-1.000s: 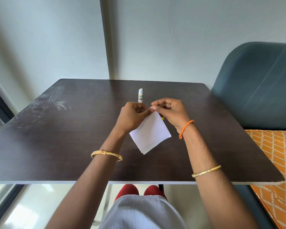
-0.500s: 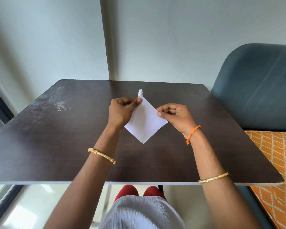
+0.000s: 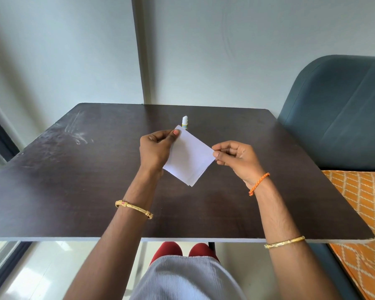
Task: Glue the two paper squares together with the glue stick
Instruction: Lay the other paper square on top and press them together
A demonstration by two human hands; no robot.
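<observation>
Two white paper squares (image 3: 189, 158) lie stacked one on the other, held above the dark table (image 3: 74, 191) like a diamond. Their edges show slightly offset at the lower corner. My left hand (image 3: 155, 149) pinches the top left corner between thumb and fingers. My right hand (image 3: 236, 158) pinches the right corner. A small white glue stick (image 3: 185, 121) stands upright on the table just behind the paper's top corner, its lower part hidden by the paper.
A teal padded chair back (image 3: 338, 113) stands to the right of the table, with an orange patterned cushion (image 3: 364, 213) below it. A grey wall rises right behind the table's far edge. Pale scuff marks (image 3: 76, 133) cover the table's far left.
Both hands were together at the paper's top corner. My right hand slid along the edge to the right corner, my left hand stayed on the top corner, and the paper rose slightly.
</observation>
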